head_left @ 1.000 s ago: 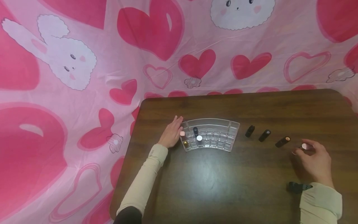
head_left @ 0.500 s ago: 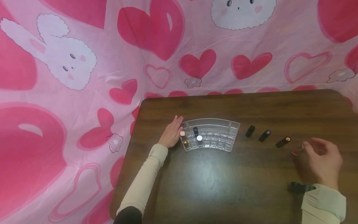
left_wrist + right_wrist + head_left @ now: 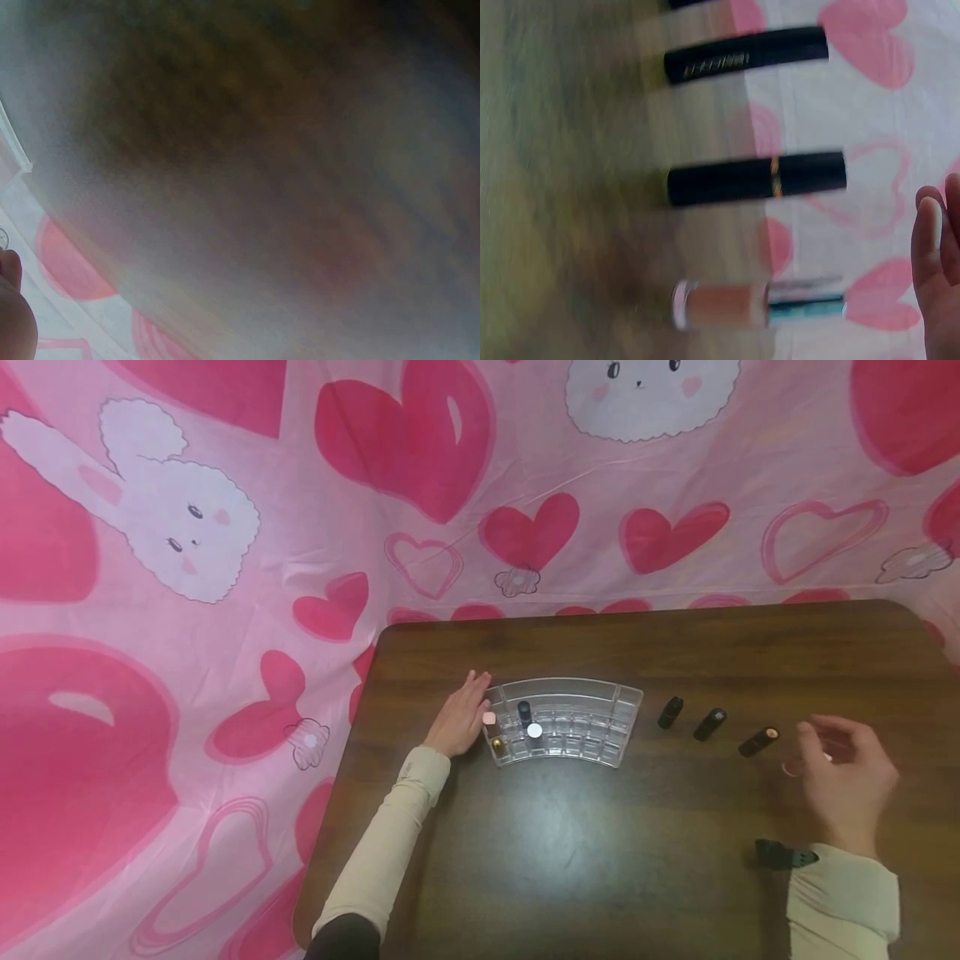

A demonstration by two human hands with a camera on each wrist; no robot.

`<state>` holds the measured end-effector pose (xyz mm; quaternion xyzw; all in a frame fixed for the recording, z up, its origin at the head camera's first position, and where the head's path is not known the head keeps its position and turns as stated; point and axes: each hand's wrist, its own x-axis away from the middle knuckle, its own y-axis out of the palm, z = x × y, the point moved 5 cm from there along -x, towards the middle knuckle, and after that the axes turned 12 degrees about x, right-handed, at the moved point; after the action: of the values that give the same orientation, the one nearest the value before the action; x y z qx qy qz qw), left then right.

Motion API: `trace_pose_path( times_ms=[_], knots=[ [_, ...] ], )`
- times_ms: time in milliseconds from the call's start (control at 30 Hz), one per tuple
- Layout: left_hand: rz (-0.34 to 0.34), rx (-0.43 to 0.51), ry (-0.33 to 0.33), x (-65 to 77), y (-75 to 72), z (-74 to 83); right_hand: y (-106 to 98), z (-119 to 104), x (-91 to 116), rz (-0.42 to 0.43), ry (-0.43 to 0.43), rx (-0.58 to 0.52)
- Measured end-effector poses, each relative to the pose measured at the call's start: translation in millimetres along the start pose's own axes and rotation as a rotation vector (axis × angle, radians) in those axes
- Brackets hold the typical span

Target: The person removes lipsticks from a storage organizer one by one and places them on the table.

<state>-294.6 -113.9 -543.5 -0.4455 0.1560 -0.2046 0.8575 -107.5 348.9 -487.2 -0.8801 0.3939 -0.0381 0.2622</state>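
Observation:
My left hand (image 3: 459,718) rests with extended fingers against the left end of a clear, curved lipstick organizer (image 3: 630,727). Inside stand a pink-capped tube (image 3: 490,718), a dark tube (image 3: 524,712), a white-topped one (image 3: 534,732) and a gold-topped one (image 3: 498,745). On the right, my right hand (image 3: 851,772) hovers with loosely bent fingers, partly covering a lip gloss tube (image 3: 791,767). The right wrist view shows that lip gloss (image 3: 724,306) upright, apart from the fingertips (image 3: 928,217). The left wrist view is mostly blurred, with part of the hand (image 3: 15,315) at its edge.
Three black lipstick tubes, the left (image 3: 671,712), the middle (image 3: 709,723) and the right (image 3: 759,741), stand in a row between organizer and right hand. All are on a dark wooden table (image 3: 555,860). A pink heart-print cloth (image 3: 420,435) hangs behind and at the left.
My right hand shifts right from around the lip gloss, then swings back left and slightly farther forward. The lip gloss stays in place. My left hand and the organizer do not move.

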Motion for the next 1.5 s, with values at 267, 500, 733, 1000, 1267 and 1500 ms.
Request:
trace_pose_path(
  times_ms=[267, 500, 733, 1000, 1267, 1500],
  knots=[
    [-0.002, -0.014, 0.008, -0.5, 0.2, 0.4, 19.5, -25.1, 11.3, -0.013, -0.166, 0.08],
    [-0.006, -0.014, -0.004, -0.4, 0.5, -0.6, 53.1, -50.8, 33.6, -0.104, -0.364, 0.054],
    [0.004, -0.022, 0.005, -1.1, 1.1, -1.1, 98.5, -65.0, 65.9, -0.216, -0.624, 0.045],
    [0.001, -0.013, -0.001, -1.5, 0.5, -0.5, 131.7, -77.8, 88.6, -0.37, -0.693, 0.034],
    [0.003, -0.028, 0.009, -1.8, 0.6, -1.3, 160.3, -86.1, 100.5, -0.509, -0.754, 0.055],
    [0.0, -0.025, -0.008, -0.9, 0.6, -1.1, 182.9, -95.2, 111.8, -0.644, -0.73, 0.062]
  ],
)
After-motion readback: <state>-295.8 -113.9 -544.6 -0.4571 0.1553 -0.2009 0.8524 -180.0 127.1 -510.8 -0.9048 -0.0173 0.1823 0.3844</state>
